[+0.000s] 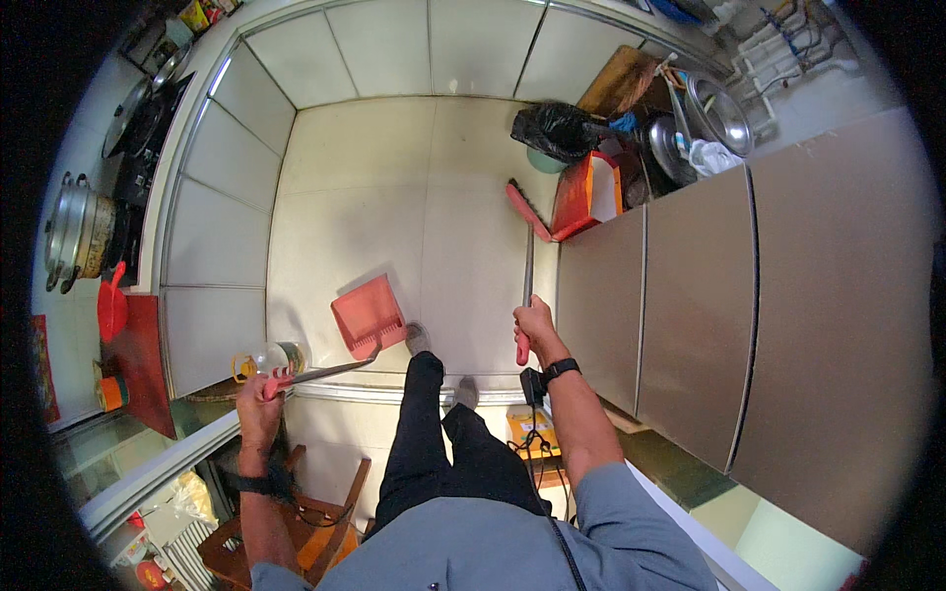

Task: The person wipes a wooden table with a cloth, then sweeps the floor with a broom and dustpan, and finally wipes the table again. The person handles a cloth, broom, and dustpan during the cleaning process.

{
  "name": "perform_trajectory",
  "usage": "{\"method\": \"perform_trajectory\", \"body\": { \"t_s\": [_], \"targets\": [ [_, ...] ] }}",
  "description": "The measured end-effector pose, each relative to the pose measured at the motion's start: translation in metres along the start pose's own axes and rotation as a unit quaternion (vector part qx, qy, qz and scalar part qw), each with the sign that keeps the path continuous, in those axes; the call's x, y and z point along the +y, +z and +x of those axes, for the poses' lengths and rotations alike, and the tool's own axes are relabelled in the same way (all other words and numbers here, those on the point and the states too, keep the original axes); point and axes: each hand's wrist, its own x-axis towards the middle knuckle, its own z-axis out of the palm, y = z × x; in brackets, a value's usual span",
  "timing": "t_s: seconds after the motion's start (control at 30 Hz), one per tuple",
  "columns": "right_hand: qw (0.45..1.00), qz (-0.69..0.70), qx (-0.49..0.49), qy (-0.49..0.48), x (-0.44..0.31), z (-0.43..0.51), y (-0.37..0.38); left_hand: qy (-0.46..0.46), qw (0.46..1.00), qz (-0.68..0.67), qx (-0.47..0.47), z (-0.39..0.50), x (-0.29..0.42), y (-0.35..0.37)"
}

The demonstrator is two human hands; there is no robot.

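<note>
My left hand [259, 414] grips the pink handle end of a long-handled dustpan. Its red pan [368, 314] is over the tiled floor, just left of my forward shoe, with a toothed comb along its rear edge. My right hand [537, 325] is closed around the grey pole of a broom, its pink grip end showing below my fist. The pink broom head [527, 212] with dark bristles reaches the floor at the right, beside a red-orange box [580, 198]. Whether the bristles touch that box I cannot tell.
A black plastic bag [554, 131] covers a green bin near the right corner. A clear plastic bottle [281, 358] stands left by the sliding-door track [347, 393]. Grey cabinets [687, 295] line the right, and a stove with pots [77, 229] the left. Behind me is a wooden chair [325, 532].
</note>
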Motion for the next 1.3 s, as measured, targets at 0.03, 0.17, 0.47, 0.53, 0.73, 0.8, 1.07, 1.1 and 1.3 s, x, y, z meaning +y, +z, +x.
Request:
{"method": "perform_trajectory", "body": {
  "t_s": [0.03, 0.17, 0.47, 0.53, 0.73, 0.8, 1.07, 1.1, 1.3],
  "targets": [
    [1.0, 0.011, -0.002, 0.002, -0.002, 0.01, 0.011, -0.025, 1.0, 0.007, -0.013, 0.009, 0.002, 0.002],
    [0.999, -0.053, -0.008, 0.008, -0.006, 0.009, 0.051, 0.043, 0.998, 0.038, 0.005, 0.055, 0.003, 0.018],
    [0.997, 0.011, -0.044, 0.056, -0.08, 0.005, 0.02, 0.008, 0.998, -0.014, -0.066, 0.118, 0.011, 0.039],
    [0.999, -0.009, -0.005, 0.032, -0.091, 0.043, 0.03, 0.018, 0.996, 0.016, -0.088, 0.133, 0.012, 0.041],
    [0.994, -0.095, 0.04, -0.019, -0.1, 0.144, 0.07, -0.023, 0.994, 0.051, -0.095, 0.171, 0.025, 0.053],
    [0.991, -0.126, 0.047, 0.009, -0.094, 0.137, 0.088, -0.023, 0.997, 0.021, -0.072, 0.179, 0.034, 0.056],
    [0.993, -0.094, -0.066, 0.035, -0.15, 0.095, 0.064, -0.078, 0.996, 0.015, -0.042, 0.207, 0.06, 0.06],
    [0.992, -0.105, -0.071, 0.012, -0.157, 0.111, 0.069, -0.092, 0.994, 0.023, -0.053, 0.209, 0.061, 0.06],
    [0.935, -0.266, 0.051, -0.23, -0.172, 0.253, 0.122, -0.134, 0.989, 0.039, -0.055, 0.219, 0.074, 0.065]
  ]
}}
